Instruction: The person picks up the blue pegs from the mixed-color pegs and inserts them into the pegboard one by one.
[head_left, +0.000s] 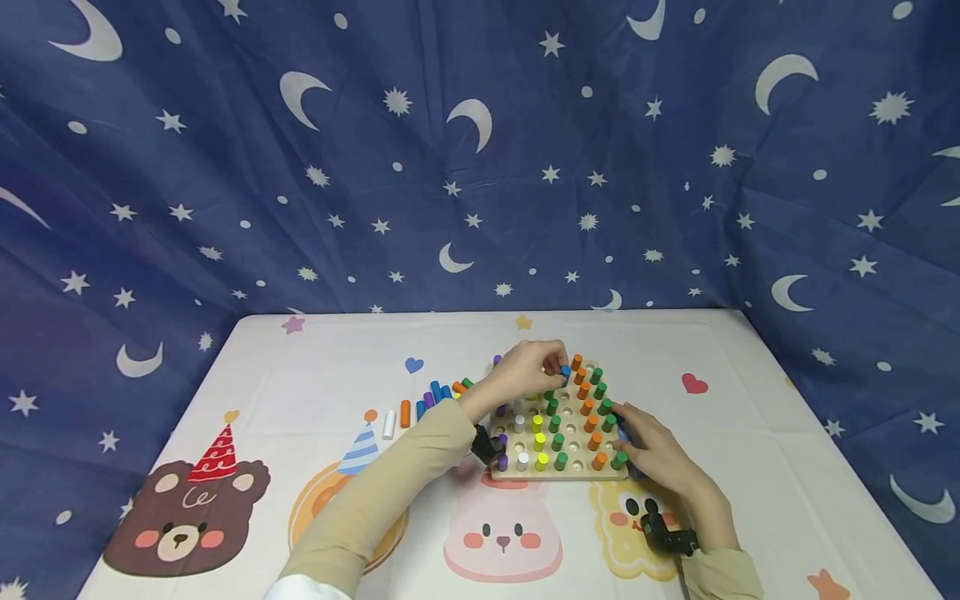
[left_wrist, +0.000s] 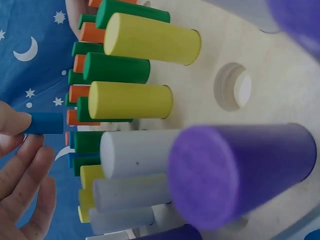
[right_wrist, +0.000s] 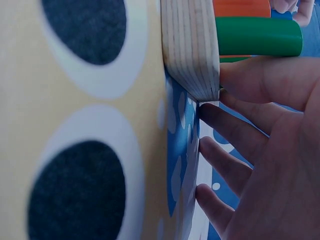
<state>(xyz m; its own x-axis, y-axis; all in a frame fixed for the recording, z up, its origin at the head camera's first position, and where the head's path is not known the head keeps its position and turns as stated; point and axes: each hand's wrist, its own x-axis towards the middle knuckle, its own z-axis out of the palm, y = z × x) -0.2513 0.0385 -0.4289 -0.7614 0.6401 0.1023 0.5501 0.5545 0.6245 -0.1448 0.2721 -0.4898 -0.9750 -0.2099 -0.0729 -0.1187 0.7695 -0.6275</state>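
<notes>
Thumb and fingertips of my left hand (head_left: 528, 367) pinch a small blue peg (left_wrist: 47, 123) above the far part of a wooden pegboard (head_left: 558, 476). The peg stands clear of the board in the left wrist view. Upright in the board are rows of purple, white, yellow, green and orange pegs, among them a purple peg (left_wrist: 240, 170) and a yellow peg (left_wrist: 155, 39). A line of bare holes runs between the green and orange rows. At the board's right edge rests my right hand (head_left: 660, 446), its thumb by a green peg (right_wrist: 260, 36) and its other fingers spread along the side.
Left of the board lie loose pegs, including a white peg (head_left: 389, 425), an orange peg (head_left: 405, 413) and several blue ones, partly behind the left forearm. A printed white cloth (head_left: 315, 367) covers the table. A dark blue star-patterned curtain (head_left: 517, 242) hangs behind.
</notes>
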